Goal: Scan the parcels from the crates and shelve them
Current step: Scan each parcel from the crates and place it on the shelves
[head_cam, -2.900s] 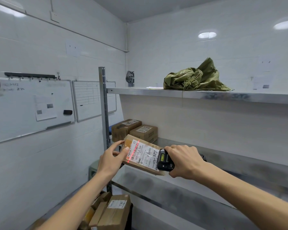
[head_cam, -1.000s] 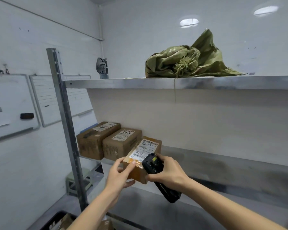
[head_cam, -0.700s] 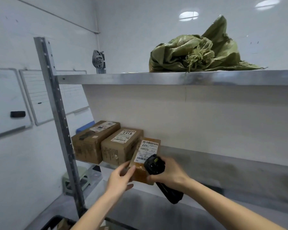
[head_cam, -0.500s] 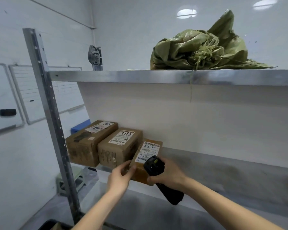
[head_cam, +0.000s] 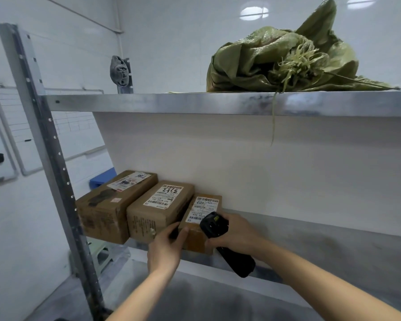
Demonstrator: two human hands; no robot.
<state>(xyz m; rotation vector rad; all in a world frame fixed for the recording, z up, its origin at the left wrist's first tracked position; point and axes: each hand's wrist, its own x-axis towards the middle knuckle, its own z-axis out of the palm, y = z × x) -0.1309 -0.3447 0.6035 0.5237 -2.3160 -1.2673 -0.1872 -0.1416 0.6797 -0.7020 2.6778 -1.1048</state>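
Parcel: small brown box (head_cam: 200, 218) on the middle shelf (head_cam: 333, 230), third in the row, touching the second box (head_cam: 159, 208) on its left.
Head view, axis: we read its long side running front-to-back, label up.
Left hand (head_cam: 166, 247): thumb and fingers on the parcel's front-left corner, loosely curled round it.
Right hand (head_cam: 235, 232): wrapped round the black scanner (head_cam: 220, 237), knuckles at the parcel's front-right.
Nearer hand: both at its front face; we'd push straight back.
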